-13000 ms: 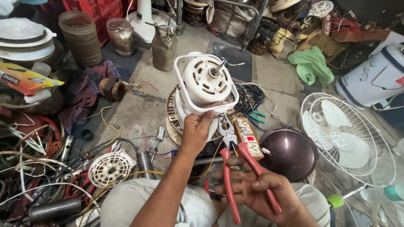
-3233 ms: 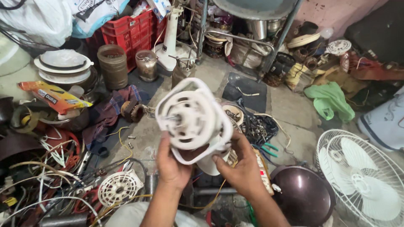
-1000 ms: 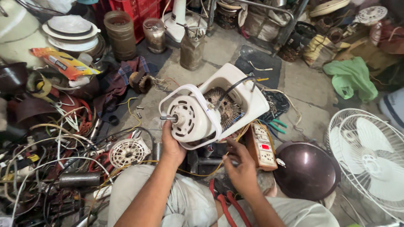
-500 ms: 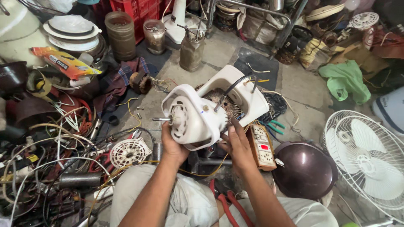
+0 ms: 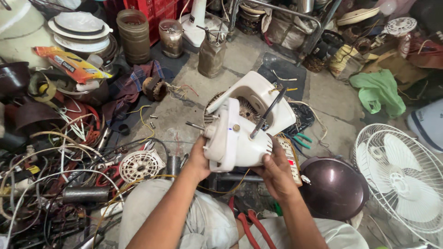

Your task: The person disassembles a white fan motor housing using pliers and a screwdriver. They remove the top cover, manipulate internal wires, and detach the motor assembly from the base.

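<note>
Two hands, left (image 5: 199,159) and right (image 5: 277,171), hold one white motor housing (image 5: 240,133). Right of the fingers stand one dark dome (image 5: 334,186) and one white fan guard (image 5: 401,175). Below the fingers lies one pair of red pliers (image 5: 249,226). Left of them is one small round grille (image 5: 140,165).

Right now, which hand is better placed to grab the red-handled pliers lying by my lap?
Probably the right hand: the red-handled pliers lie just below its wrist, while the left hand props the white fan motor housing farther away.

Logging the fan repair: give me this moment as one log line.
left hand: grips white plastic fan motor housing | right hand: supports housing | red-handled pliers: on lap
</note>
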